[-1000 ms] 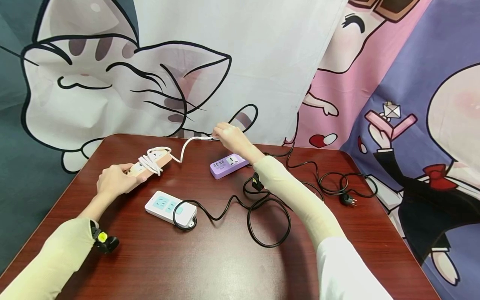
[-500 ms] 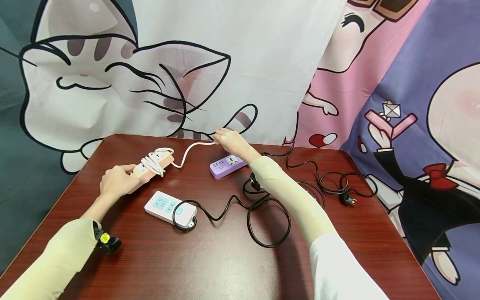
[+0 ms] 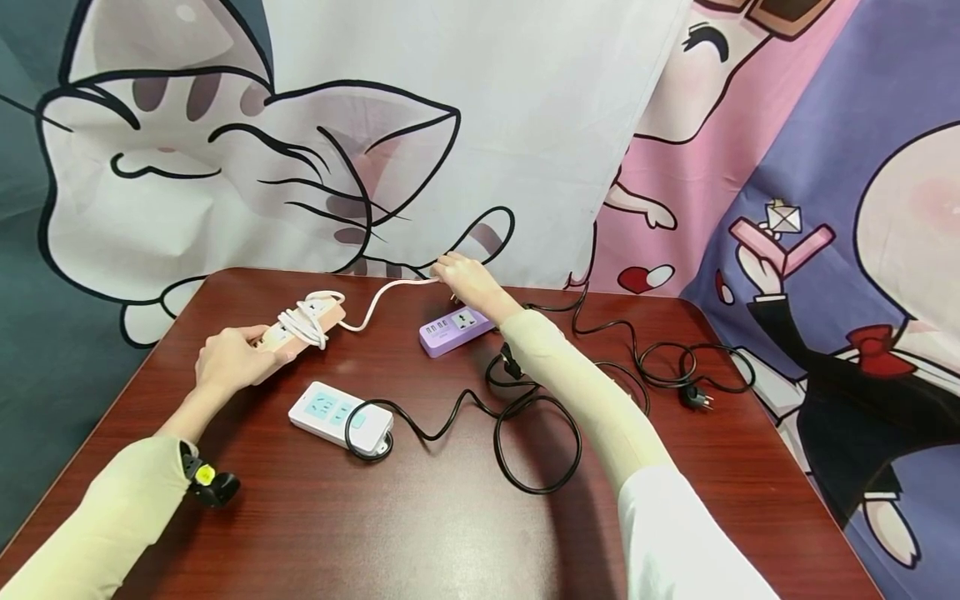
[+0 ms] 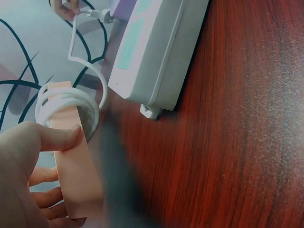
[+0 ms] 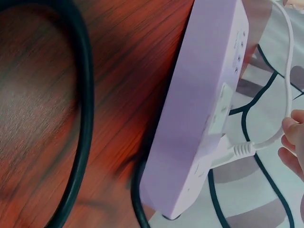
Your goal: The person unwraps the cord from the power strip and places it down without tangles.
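In the head view my left hand (image 3: 234,358) grips the near end of a peach power strip (image 4: 78,180), tilted up at the table's left side. White cord (image 4: 71,102) is wound round the strip's middle. A loose length of this cord (image 3: 408,282) runs to my right hand (image 3: 468,281), which pinches it between thumb and fingers. From there a white plug (image 5: 240,151) hangs behind the purple power strip (image 3: 453,333). The right wrist view shows the purple strip covering part of the plug. My right forearm passes over black cords.
A white power strip (image 3: 337,421) with light blue sockets lies in front of the left hand. Its black cord (image 3: 538,398) loops across the middle. Another black cord (image 3: 630,337) coils to the right, ending in a black plug (image 3: 696,398). Printed cloth (image 3: 555,167) hangs behind the table.
My right hand has come down slightly and a little to the right, still pinching the white cord. The plug's prongs now show below it. The left hand has shifted only slightly.
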`<state>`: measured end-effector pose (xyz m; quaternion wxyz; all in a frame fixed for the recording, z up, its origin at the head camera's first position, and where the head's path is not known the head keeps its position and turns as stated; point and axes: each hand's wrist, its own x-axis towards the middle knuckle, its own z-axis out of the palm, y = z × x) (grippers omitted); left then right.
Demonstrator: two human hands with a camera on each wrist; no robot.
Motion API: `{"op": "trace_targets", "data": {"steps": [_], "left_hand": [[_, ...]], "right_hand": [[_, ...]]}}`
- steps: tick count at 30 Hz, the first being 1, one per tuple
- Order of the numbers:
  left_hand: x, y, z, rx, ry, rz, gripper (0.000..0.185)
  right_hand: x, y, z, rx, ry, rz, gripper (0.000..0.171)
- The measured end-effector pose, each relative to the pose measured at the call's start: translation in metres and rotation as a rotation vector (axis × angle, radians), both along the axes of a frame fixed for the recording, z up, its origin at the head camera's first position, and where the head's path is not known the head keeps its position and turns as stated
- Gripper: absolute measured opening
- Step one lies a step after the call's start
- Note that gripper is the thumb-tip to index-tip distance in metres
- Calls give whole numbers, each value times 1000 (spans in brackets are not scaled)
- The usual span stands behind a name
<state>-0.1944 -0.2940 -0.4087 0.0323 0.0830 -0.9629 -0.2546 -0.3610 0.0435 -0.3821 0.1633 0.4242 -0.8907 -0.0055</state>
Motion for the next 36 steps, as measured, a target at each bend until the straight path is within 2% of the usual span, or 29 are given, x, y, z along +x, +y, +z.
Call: {"op": "trace_targets", "data": {"steps": [6, 12, 16, 20, 24, 30, 36], "left_hand": [[1, -1, 2, -3, 12, -5, 61], [2, 0, 6, 11, 11, -3, 64], [1, 1, 11, 24, 16, 3, 67], [2, 2, 14, 12, 21, 3, 67], [3, 5, 17, 9, 34, -6, 67], [6, 9, 20, 17, 56, -17, 64], [7, 10, 21, 14, 56, -20, 62]], "right_hand": [[7, -14, 2, -37, 25, 46, 15], [22, -37, 9, -33, 36, 149, 16], [35, -55, 16, -24, -9, 214, 20], [45, -72, 15, 56, -90, 260, 23], [51, -84, 7, 142, -164, 259, 25], [50, -90, -5, 208, -129, 241, 20], [49, -90, -1, 214, -128, 218, 15]]}}
